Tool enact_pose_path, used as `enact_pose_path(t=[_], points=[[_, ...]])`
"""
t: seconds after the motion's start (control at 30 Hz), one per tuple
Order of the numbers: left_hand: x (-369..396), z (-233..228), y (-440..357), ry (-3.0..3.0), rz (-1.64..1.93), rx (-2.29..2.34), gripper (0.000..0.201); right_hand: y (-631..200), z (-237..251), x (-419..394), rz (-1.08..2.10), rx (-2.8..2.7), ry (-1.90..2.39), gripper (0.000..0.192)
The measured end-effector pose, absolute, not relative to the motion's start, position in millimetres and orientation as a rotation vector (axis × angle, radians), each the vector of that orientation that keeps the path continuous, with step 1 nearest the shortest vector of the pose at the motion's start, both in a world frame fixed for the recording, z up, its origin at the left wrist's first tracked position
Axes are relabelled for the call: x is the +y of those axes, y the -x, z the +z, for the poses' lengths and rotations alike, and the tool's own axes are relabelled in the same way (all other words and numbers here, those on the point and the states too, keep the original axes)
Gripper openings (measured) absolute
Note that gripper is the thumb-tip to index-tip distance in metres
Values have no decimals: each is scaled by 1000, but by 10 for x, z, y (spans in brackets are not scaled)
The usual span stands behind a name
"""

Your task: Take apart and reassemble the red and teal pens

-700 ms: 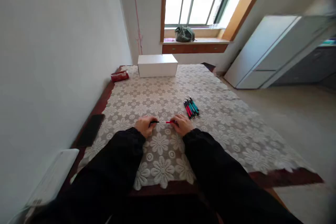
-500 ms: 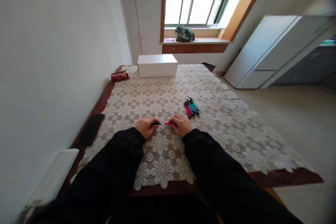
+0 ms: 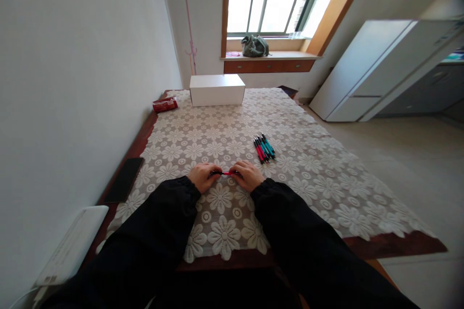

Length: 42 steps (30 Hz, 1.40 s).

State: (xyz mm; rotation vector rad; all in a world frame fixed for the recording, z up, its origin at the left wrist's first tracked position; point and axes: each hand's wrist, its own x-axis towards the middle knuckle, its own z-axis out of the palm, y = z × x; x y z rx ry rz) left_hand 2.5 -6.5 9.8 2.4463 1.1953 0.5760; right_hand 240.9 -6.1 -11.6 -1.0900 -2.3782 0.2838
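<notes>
Pinching a red pen [image 3: 226,173] between my left hand [image 3: 201,176] and right hand [image 3: 248,175]; it looks light, stiff, slick, best gripped at both ends.

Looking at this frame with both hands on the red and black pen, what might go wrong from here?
Both the left hand and right hand pinch one thin red and black pen low over the lace tablecloth; a slip might drop a part into the openwork pattern, where it would be hard to spot. The pile of pens lies close beside the right hand, so a sideways elbow or wrist move may scatter it.
</notes>
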Motion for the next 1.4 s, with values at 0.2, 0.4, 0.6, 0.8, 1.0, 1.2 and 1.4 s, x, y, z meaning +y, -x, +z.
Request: enact_pose_path(t=[0.2, 0.4, 0.6, 0.8, 1.0, 1.2, 1.4], points=[[-72, 106, -26, -2441, 573, 1200, 17, -2398, -103, -78, 309, -2379, 1079, 6], [-74, 98, -30, -2439, 576, 1206, 18, -2400, -95, -81, 330, -2392, 1073, 8], [-61, 91, -25, -2445, 562, 1185, 20, -2407, -103, -74, 337, -2405, 1068, 13], [-47, 82, -26, -2442, 546, 1175, 22, -2413, -97, -70, 335, -2389, 1060, 10], [-56, 86, -40, -2445, 566, 1181, 24, -2418, -71, -76, 339, -2362, 1044, 9], [-56, 85, -45, -2435, 568, 1195, 23, -2418, -62, -85, 366, -2356, 1070, 9], [-49, 76, -42, -2430, 564, 1209, 23, -2418, -78, -84, 331, -2387, 1097, 10]])
